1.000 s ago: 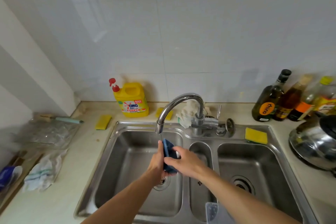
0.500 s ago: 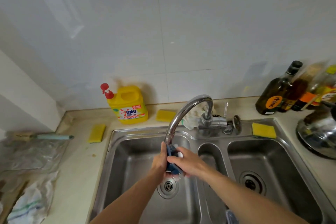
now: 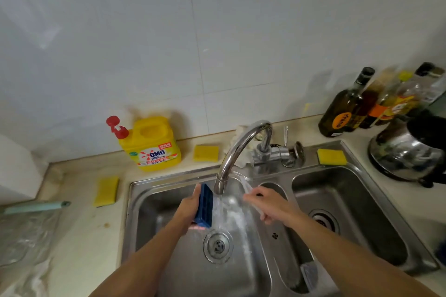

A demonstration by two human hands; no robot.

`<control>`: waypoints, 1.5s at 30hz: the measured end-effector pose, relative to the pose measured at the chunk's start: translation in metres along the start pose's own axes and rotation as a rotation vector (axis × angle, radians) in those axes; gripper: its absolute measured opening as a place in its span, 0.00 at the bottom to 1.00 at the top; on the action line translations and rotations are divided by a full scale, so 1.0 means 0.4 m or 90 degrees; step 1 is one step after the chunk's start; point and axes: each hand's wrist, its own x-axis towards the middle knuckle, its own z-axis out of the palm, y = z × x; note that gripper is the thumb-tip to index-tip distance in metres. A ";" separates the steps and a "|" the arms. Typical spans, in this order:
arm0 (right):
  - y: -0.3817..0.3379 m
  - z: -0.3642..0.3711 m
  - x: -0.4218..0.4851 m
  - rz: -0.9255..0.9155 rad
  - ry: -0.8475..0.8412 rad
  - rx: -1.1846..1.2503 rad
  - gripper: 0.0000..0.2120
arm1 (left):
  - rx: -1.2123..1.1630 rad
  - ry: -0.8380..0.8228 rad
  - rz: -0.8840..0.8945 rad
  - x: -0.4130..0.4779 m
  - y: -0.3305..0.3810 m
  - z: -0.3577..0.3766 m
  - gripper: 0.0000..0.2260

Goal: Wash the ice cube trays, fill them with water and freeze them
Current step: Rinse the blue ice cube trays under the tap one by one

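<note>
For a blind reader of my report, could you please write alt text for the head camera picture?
A person's left hand holds a blue ice cube tray on edge beside water running from the faucet into the left sink basin, while the right hand grips a clear piece, hard to identify. A yellow detergent jug stands behind.

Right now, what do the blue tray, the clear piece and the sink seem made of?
The blue tray looks like matte moulded plastic: even colour, gridded cells. The clear piece is probably thin plastic, see-through, though blurred. The sink looks like brushed stainless steel, with soft grey reflections.
</note>
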 end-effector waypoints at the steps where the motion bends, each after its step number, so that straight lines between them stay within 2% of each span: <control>1: 0.005 0.011 -0.004 0.003 -0.006 -0.012 0.32 | 0.003 -0.014 0.011 -0.008 0.001 0.018 0.32; 4: 0.020 0.040 -0.022 -0.016 0.004 -0.057 0.38 | 0.033 -0.044 0.053 -0.014 -0.006 0.079 0.30; 6: 0.031 0.040 -0.033 -0.046 0.018 -0.090 0.39 | -0.008 -0.029 0.069 -0.014 0.002 0.097 0.27; 9: 0.045 0.009 -0.054 -0.064 0.029 -0.110 0.33 | -0.088 0.001 0.094 -0.021 0.032 0.104 0.22; 11: 0.064 -0.016 -0.065 -0.060 0.030 -0.150 0.28 | -0.132 -0.005 0.066 -0.028 0.033 0.120 0.16; 13: 0.088 -0.041 -0.076 -0.056 0.025 -0.213 0.29 | -0.151 -0.007 0.042 -0.037 0.031 0.140 0.13; 17: 0.145 -0.079 -0.103 -0.046 0.037 -0.273 0.31 | -0.286 0.029 0.049 -0.058 0.059 0.151 0.22; 19: 0.175 -0.092 -0.120 -0.040 0.035 -0.297 0.31 | -0.218 0.076 0.055 -0.062 0.056 0.162 0.18; 21: 0.212 -0.107 -0.133 -0.039 0.028 -0.331 0.29 | -0.186 0.072 0.059 -0.065 0.040 0.185 0.14; 26: 0.312 -0.136 -0.172 -0.044 -0.005 -0.430 0.32 | -0.327 0.061 0.057 -0.075 0.037 0.195 0.17; 30: 0.386 -0.150 -0.201 -0.085 -0.031 -0.480 0.30 | -0.319 0.016 0.059 -0.068 0.019 0.202 0.15; 34: 0.440 -0.144 -0.221 -0.111 -0.074 -0.564 0.30 | -0.344 0.040 0.061 -0.074 0.020 0.201 0.15; 39: 0.480 -0.132 -0.254 -0.132 -0.105 -0.687 0.41 | -0.342 0.092 0.061 -0.070 -0.005 0.204 0.15; 45: 0.470 -0.126 -0.277 -0.134 -0.116 -0.753 0.42 | -0.350 0.104 0.044 -0.086 -0.018 0.219 0.14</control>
